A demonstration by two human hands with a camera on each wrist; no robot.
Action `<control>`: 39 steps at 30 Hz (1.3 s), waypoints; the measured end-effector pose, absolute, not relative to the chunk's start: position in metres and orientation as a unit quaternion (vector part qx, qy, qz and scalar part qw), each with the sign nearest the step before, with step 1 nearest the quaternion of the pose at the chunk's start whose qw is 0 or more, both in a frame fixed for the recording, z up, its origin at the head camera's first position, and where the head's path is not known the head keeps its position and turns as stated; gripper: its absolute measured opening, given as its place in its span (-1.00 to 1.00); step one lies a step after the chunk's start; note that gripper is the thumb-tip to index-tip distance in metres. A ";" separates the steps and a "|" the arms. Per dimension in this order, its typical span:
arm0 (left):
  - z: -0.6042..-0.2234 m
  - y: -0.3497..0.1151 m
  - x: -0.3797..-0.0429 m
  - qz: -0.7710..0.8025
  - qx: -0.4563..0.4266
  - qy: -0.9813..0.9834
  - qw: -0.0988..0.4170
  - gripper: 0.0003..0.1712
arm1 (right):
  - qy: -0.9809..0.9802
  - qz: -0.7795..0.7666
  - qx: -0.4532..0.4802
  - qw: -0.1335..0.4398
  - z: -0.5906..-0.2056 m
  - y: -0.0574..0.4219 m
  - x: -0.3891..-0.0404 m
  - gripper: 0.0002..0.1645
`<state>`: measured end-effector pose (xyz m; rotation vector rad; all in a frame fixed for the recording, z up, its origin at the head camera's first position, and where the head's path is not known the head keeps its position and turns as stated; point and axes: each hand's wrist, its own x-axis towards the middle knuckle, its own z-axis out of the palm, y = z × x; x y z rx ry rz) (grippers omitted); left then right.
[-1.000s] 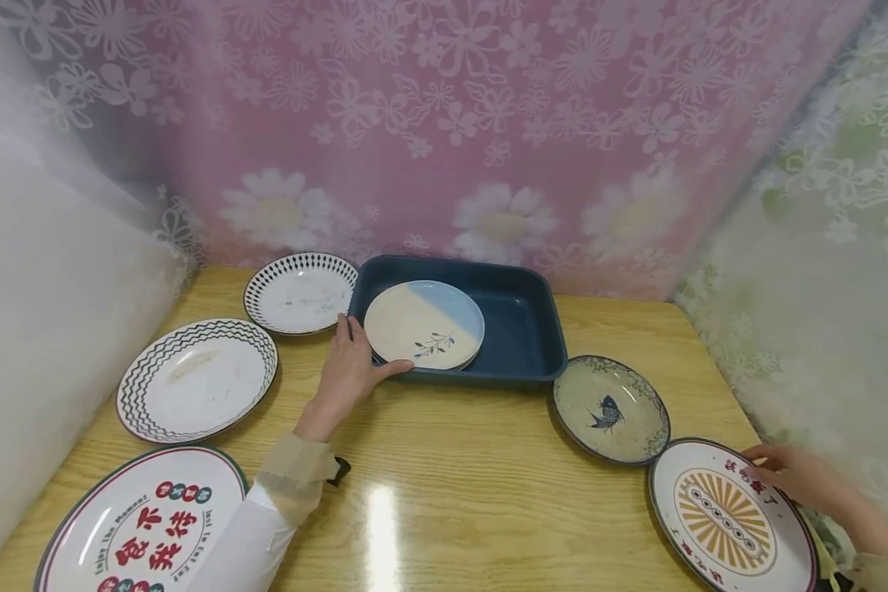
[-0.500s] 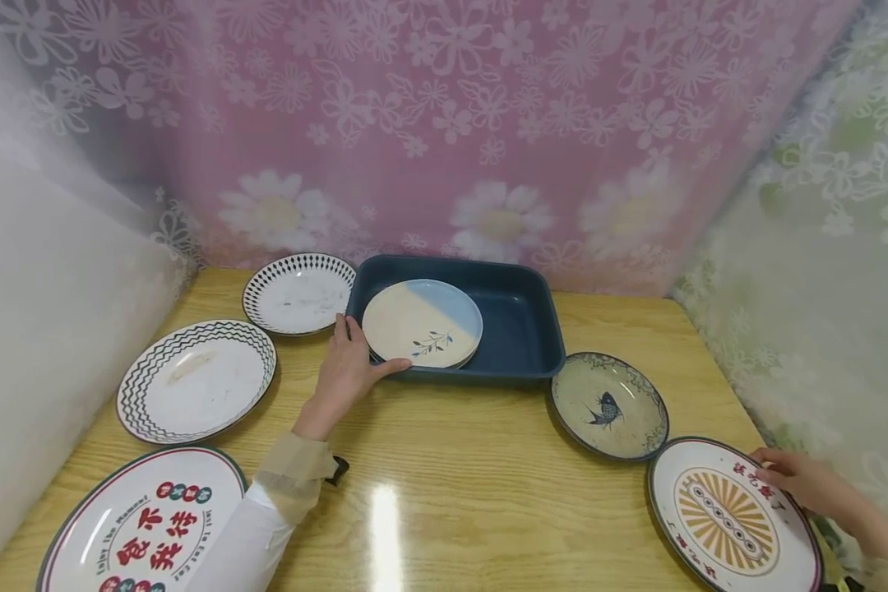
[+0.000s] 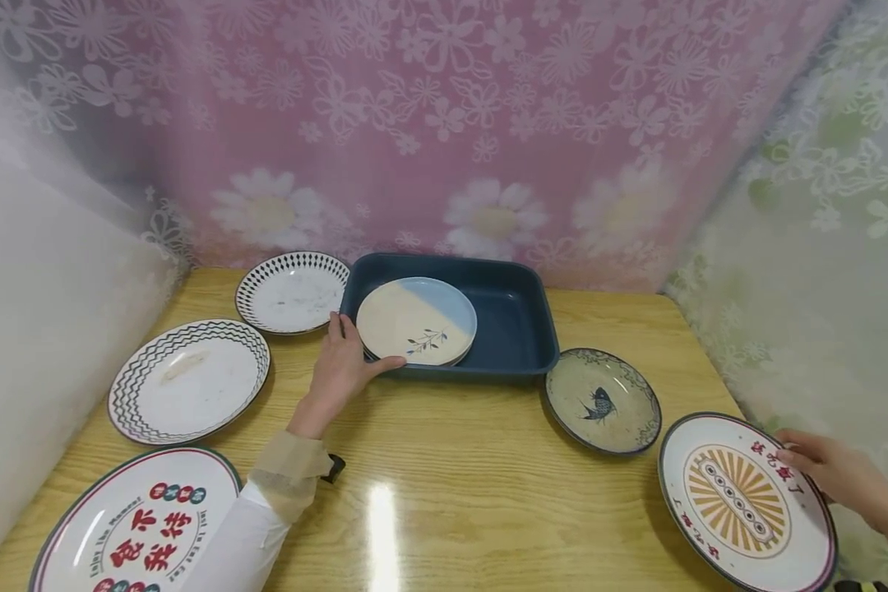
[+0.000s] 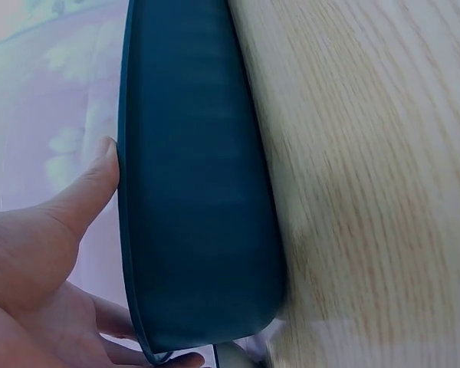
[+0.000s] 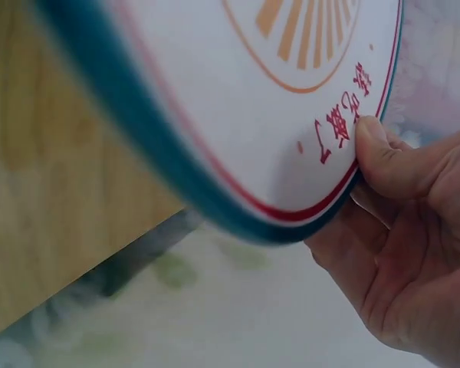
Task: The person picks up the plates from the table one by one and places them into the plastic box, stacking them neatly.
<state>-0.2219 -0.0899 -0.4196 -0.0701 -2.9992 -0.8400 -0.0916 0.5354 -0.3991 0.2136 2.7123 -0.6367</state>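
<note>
My right hand (image 3: 847, 481) grips the far right rim of a large white plate (image 3: 714, 432) with a dark green edge, red characters and an orange sunburst. In the right wrist view the thumb lies on its face, fingers behind, and the plate (image 5: 238, 146) hangs tilted above the table. My left hand (image 3: 338, 366) holds the near left corner of a dark blue rectangular tub (image 3: 514, 329). In the left wrist view its thumb presses the tub's rim (image 4: 123, 199) and fingers bend around the corner. Inside the tub, a cream-and-blue plate (image 3: 407, 316) with a twig design tops a small stack.
On the left stand a plate with black diamonds (image 3: 292, 292), a zigzag-rimmed plate (image 3: 192, 382) and a plate with red characters (image 3: 136, 526). A fish-patterned plate (image 3: 599, 403) touches the tub's right corner. Floral curtains (image 3: 481, 123) surround the wooden table (image 3: 459, 485).
My right hand has lifted the sunburst plate off the table and shifted it slightly right, away from the fish plate. The left hand keeps its place on the tub.
</note>
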 end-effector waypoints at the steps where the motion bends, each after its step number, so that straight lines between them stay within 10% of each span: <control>1: -0.419 -0.090 -0.222 -0.274 -0.021 -0.961 0.013 0.42 | 0.958 -0.226 0.072 0.161 -0.394 0.528 -0.093 -0.34; 12: -0.413 -0.087 -0.214 -0.285 -0.042 -0.957 0.025 0.12 | 0.961 -0.273 0.034 0.032 -0.354 0.425 -0.121 -0.37; 20: -0.405 -0.071 -0.202 -0.307 -0.155 -0.934 0.096 -0.46 | 0.923 -0.383 0.006 0.042 -0.344 0.344 -0.151 -0.40; 29: -0.390 -0.053 -0.182 -0.656 -0.177 -0.722 -0.136 -0.47 | 0.860 -0.503 -0.031 0.083 -0.354 0.269 -0.168 -0.47; 39: -0.410 -0.078 -0.181 -0.684 -0.118 -0.704 -0.148 -0.50 | 0.845 -0.522 -0.028 0.108 -0.380 0.227 -0.179 -0.46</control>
